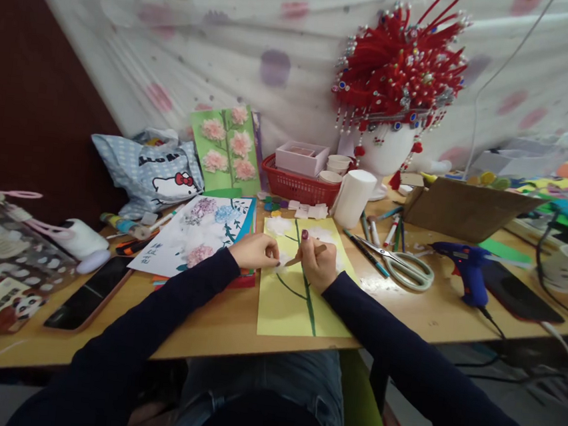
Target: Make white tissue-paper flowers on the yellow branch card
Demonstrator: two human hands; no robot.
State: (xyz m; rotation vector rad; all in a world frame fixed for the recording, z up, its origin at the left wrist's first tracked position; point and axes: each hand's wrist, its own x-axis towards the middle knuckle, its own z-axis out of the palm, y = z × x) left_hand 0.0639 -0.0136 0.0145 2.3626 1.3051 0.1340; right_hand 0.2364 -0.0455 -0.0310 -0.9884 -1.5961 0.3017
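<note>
A sheet of yellow paper (pixel 279 313) with a dark green painted stem and branches lies in front of me. White fluffy tufts (pixel 279 226) sit on its upper part. My right hand (pixel 320 263) is over the middle of the sheet, fingers closed round a thin brown stick (pixel 293 261) whose tip points left. My left hand (pixel 255 250) is at the sheet's left edge, fingertips pinched together beside a small white tuft (pixel 282 264) near the stick's tip. Whether the left fingers grip that tuft is too small to tell.
Scissors (pixel 409 270), pens and a white roll (pixel 354 200) lie right of the sheet. A blue glue gun (pixel 470 271) with a cord is farther right. A painted flower sheet (pixel 165 248) and phone (pixel 88 294) are left. Behind stand a red basket (pixel 299 188) and beaded headdress (pixel 403 64).
</note>
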